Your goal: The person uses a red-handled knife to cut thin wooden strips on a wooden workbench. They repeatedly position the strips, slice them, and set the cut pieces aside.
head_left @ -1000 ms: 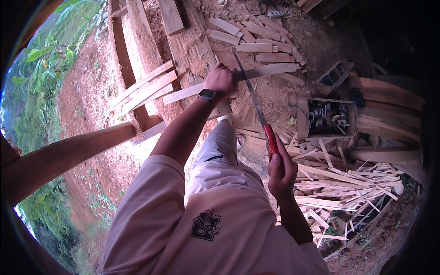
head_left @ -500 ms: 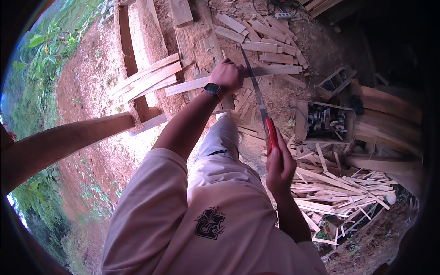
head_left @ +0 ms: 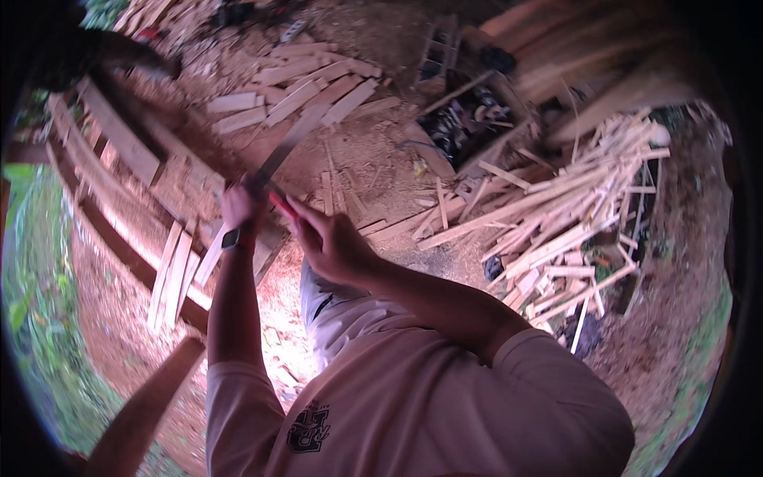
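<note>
At the left of my feed, green plants run along the edge. Next come long, heavy brown wooden beams dusted with sawdust, with slim, pale wooden strips lying side by side across them. Just right of those I see the near end of a pale, flat wooden plank, leading up to my left hand, which wears a dark-faced watch at the wrist. That hand rests over the plank, but blur hides its fingers, and I cannot tell how tightly they press. Beyond it, a blurred greyish strip slants to the upper right; I cannot tell whether that is plank or blade. Close beside the left hand is the red-handled saw, its grip held in my right hand, fingers wrapped round it. Above lie short, flat, light-brown boards on the ground. Farther right stands an open wooden box of dark items, then a tangled heap of thin, pale offcuts.
</note>
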`<control>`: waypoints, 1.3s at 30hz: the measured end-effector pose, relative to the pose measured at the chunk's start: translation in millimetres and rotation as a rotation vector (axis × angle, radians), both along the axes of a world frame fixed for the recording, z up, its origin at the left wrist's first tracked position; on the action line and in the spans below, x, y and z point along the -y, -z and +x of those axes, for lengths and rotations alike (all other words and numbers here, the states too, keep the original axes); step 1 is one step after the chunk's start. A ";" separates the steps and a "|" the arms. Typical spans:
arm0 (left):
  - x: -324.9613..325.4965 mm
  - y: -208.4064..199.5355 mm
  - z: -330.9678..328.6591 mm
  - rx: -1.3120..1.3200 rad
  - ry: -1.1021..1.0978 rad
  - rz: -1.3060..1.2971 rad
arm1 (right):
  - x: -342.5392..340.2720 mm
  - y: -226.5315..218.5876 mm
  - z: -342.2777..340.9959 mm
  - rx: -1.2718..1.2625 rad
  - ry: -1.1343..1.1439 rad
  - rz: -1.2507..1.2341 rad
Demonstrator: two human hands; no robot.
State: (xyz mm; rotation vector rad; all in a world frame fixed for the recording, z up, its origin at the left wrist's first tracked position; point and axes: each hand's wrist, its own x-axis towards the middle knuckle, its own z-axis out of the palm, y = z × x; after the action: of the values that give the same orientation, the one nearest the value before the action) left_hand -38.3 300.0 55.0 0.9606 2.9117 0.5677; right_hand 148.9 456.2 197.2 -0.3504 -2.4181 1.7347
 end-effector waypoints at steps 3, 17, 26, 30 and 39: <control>0.8 5.6 -0.6 -0.028 -0.011 -0.091 | -13.3 -50.3 56.0 -0.016 0.000 -0.039; -7.6 -19.2 -0.7 -0.003 0.084 0.007 | 14.4 23.9 -14.5 -0.171 0.148 0.015; -3.4 -2.1 -5.3 -0.029 0.042 -0.017 | 2.2 -26.0 77.9 -0.011 0.063 0.001; -6.5 -11.1 -1.4 -0.043 0.004 -0.011 | 11.0 -54.4 54.0 0.089 0.019 0.029; -6.5 0.0 -6.0 -0.027 0.004 -0.047 | -13.0 -54.7 79.3 -0.018 0.102 -0.149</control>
State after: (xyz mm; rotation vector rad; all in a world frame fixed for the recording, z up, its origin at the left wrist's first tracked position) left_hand -44.3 306.4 55.0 0.9758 2.9321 0.4882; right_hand 228.2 469.2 251.9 -0.4647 -2.2234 1.8687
